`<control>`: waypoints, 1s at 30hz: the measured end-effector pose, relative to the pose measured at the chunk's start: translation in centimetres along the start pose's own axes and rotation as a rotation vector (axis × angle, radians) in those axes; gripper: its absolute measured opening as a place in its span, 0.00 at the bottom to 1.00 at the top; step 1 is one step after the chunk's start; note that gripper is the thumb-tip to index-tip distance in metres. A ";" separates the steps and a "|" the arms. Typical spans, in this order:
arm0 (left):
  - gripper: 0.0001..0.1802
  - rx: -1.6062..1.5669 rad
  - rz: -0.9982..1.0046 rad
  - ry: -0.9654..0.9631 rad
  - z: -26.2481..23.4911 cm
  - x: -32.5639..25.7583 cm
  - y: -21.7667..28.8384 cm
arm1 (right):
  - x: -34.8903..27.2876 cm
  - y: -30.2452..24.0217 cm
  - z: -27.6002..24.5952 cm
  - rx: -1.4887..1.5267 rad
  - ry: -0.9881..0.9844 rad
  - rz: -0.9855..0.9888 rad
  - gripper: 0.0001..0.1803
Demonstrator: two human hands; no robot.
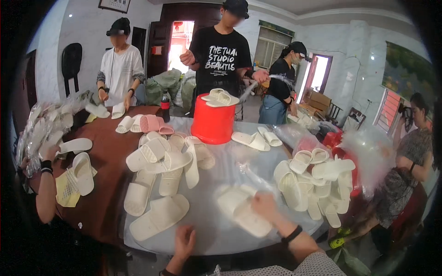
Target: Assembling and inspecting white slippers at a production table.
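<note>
Head camera looks down, close, over the round table (221, 230).

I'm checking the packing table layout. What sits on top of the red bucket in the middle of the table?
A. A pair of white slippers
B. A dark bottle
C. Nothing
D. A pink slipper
A: white slippers lie across the top of the red bucket.

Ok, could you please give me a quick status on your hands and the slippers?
Right hand on bagged white slippers. Left hand open, flat at table edge. Loose slippers lying beside it.
</note>
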State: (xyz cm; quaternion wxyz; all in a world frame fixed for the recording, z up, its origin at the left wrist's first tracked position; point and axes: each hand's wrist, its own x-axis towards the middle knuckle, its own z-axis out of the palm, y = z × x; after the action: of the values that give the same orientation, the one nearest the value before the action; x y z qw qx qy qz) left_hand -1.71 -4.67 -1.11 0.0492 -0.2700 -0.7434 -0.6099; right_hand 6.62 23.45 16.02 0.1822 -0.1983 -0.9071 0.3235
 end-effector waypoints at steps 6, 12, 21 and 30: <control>0.09 -0.084 0.001 -0.015 0.9 0.6 1.9 | 12.4 7.3 -6.7 0.408 0.362 0.005 0.13; 0.09 0.040 -0.012 -0.029 0.5 0.3 3.0 | 7.1 6.2 -0.5 0.451 0.173 -0.053 0.15; 0.06 -0.057 -0.028 -0.052 -0.3 1.3 3.1 | -9.4 8.7 8.6 0.458 -0.204 0.016 0.12; 0.21 -0.208 -0.420 0.140 -4.8 5.0 -0.6 | -10.5 8.1 10.2 0.270 -0.048 -0.144 0.09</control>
State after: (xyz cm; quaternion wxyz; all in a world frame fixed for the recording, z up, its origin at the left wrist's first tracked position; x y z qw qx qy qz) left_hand -7.45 -7.55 1.58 -0.0553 -0.0700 -0.7114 -0.6971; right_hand 12.88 18.96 1.12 0.2083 -0.0985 -0.8713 0.4333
